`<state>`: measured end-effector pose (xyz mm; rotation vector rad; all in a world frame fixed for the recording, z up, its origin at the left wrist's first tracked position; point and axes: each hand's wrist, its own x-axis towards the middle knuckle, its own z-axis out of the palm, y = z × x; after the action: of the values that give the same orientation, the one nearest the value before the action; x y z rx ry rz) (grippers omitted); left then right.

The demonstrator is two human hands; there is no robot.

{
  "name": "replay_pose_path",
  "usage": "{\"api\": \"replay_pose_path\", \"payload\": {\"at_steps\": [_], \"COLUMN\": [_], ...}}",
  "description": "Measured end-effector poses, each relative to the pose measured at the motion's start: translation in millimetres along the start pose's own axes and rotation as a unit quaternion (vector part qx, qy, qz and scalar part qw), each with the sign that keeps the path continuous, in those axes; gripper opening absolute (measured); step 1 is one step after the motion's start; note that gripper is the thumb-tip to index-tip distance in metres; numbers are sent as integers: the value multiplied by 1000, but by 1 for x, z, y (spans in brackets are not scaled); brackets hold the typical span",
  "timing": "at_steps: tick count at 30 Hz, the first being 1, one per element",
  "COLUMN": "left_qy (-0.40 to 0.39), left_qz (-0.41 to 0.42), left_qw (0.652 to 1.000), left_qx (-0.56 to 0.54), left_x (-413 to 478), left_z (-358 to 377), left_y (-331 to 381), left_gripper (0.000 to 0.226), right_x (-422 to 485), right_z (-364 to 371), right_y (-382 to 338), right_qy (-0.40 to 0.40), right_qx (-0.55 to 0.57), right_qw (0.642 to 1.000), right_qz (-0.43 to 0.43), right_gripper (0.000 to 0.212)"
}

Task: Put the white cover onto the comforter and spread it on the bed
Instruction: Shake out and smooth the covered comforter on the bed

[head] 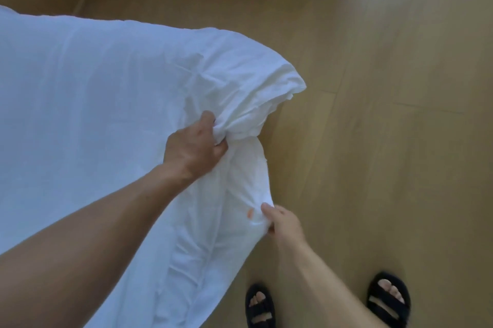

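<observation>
White wrinkled fabric cover (93, 87) fills left of view, draped toward person, near corner hanging over light wooden plank floor (373, 114). Left hand (194, 146) fist-gripping bunched, padded-looking corner. Right hand (284, 221) pinching cover's loose edge lower down, beside small orange mark (250, 213). Black strap sandals (260, 306) on floor below. Judgement: corner bulk suggests comforter already inside here; step in hand likely seating the corner. Left: closing the opening, shaking flat, spreading. Bed itself not distinguishable under fabric.

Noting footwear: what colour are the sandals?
Black sandals, seen best in the head view.
</observation>
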<state>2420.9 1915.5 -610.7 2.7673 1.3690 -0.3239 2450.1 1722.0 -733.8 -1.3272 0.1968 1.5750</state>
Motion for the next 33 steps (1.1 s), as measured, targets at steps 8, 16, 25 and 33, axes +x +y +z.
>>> {"api": "replay_pose_path", "payload": {"at_steps": [8,16,25,33], "left_qy": [92,132,14,-50], "left_qz": [71,78,30,22], "left_qw": [991,985,980,961], "left_qx": [-63,-84,-195,-271], "left_x": [-2,3,-2,-60], "left_z": [-4,1,16,18], "left_y": [-25,-21,69,48], "left_gripper": [21,28,19,19], "right_x": [115,94,42,17], "right_z": [51,19,-7,40], "right_y": [-87,-129,-159,-213], "right_qy": [-69,139,202,24], "right_qx": [94,224,27,-43], "right_qw": [993,964,968,996], "right_qz": [29,-37,-148,-70], "right_gripper": [32,16,22,15]}}
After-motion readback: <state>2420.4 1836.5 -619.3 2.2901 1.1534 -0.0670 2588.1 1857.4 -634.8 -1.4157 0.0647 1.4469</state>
